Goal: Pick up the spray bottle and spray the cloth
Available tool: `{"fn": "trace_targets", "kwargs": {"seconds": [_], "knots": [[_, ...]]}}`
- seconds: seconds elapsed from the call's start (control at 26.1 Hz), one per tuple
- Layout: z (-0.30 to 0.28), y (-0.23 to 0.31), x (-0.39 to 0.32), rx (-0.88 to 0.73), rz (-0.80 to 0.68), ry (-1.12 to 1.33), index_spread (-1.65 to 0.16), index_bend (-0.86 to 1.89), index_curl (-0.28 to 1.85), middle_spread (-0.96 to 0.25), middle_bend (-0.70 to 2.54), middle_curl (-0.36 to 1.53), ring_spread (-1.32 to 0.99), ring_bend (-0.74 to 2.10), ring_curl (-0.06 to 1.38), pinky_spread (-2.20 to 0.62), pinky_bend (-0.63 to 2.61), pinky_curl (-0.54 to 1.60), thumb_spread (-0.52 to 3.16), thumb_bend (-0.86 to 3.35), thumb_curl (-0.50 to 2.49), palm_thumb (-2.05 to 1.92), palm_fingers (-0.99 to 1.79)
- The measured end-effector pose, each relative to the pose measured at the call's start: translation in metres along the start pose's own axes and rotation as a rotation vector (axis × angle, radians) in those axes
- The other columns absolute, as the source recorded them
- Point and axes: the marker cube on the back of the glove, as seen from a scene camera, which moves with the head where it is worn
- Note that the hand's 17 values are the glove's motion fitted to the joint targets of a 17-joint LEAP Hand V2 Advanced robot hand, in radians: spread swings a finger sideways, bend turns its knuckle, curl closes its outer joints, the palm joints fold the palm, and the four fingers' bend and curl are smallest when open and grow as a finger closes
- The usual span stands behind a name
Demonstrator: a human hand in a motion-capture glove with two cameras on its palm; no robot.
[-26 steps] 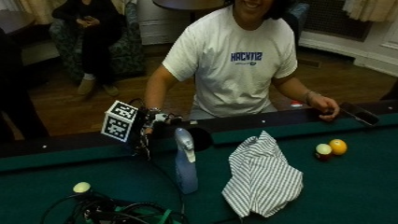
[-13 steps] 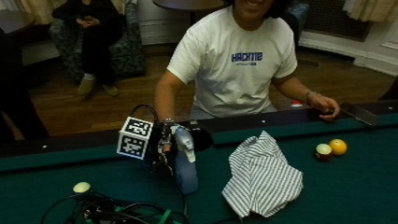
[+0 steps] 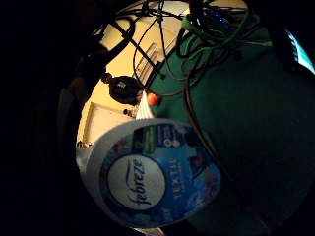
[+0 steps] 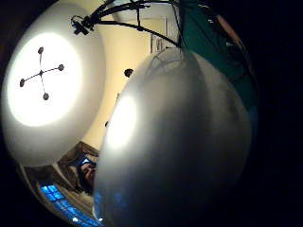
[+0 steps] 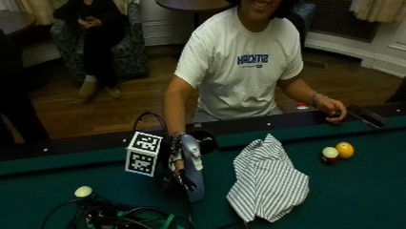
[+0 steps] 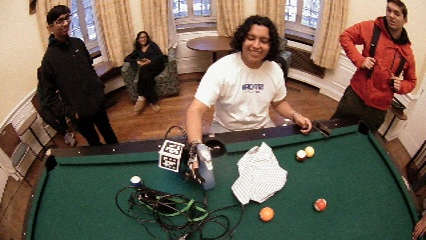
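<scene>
So in the outside view the gloved right hand (image 5: 179, 168) is wrapped round the spray bottle (image 5: 192, 167), standing on the green felt (image 5: 355, 191) lower left of centre, striped cloth (image 5: 268, 181) just beside it. Only the little-finger palm view shows the Febreze label (image 3: 152, 179); the thumb-side one gets blank white bottle (image 4: 175, 142).

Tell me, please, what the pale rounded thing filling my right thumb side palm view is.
Observer: It is the white and blue plastic spray bottle, standing upright on the green felt table.
Operator: Is the hand on it?
Observer: The black-gloved right hand is right against the bottle's side, below its trigger head.
Operator: Where is the cloth, please?
Observer: The white striped cloth lies crumpled on the felt beside the bottle, apart from it.
</scene>
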Motion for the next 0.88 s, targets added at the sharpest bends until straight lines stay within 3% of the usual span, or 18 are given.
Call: {"fn": "trace_targets", "kwargs": {"seconds": [0.15,0.34,0.54,0.73,0.88], "knots": [[0.008,-0.01,0.003,-0.05,0.033,0.011,-0.26,0.08,0.22,-0.09,0.21,0.37,-0.16,0.69,0.38,-0.03,0.55,0.36,0.87,-0.05,0.37,0.56,0.61],[0.009,-0.013,0.0,-0.043,0.039,0.012,-0.26,0.19,0.25,-0.1,0.25,0.38,-0.17,0.69,0.36,-0.09,0.5,0.34,0.87,-0.04,0.37,0.53,1.04],[0.01,-0.012,-0.01,0.035,-0.01,-0.031,-0.27,0.17,0.31,-0.16,0.43,0.45,-0.18,0.73,0.41,-0.21,0.51,0.37,0.82,0.09,0.45,0.8,1.41],[0.003,0.003,-0.03,0.082,-0.074,-0.004,-0.27,0.29,0.38,-0.19,0.55,0.51,-0.19,0.76,0.44,-0.25,0.48,0.38,0.66,0.08,0.52,0.88,1.47],[-0.008,0.013,-0.091,0.059,-0.163,-0.028,-0.26,0.37,0.43,-0.2,0.6,0.53,-0.2,0.75,0.46,-0.26,0.47,0.39,0.55,0.06,0.56,0.92,1.46]]}}
